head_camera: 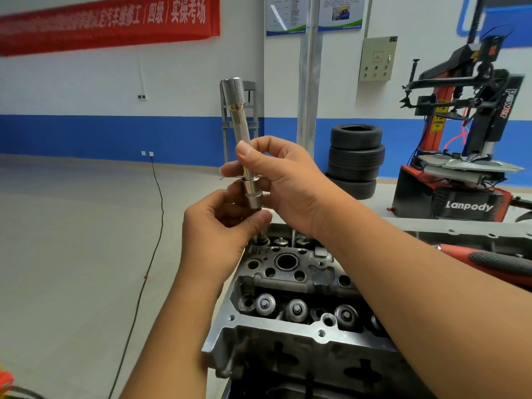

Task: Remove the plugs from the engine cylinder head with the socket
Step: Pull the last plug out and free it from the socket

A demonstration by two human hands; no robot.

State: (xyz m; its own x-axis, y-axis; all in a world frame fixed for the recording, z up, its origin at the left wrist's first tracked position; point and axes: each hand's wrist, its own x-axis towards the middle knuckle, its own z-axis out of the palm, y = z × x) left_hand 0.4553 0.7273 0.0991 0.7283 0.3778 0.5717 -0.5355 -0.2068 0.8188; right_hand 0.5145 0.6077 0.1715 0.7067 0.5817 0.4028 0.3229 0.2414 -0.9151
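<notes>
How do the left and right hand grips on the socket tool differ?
Height: the left hand grips the wide lower socket; the right hand pinches the thin knurled extension above it.
Approach: the left hand comes from below left with fingers curled under the socket; the right hand reaches in from the right, thumb on the shaft.
Shared: both hold the same upright tool, raised clear above the cylinder head.

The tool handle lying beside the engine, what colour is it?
Red with a black grip, seen in the head view.
</notes>
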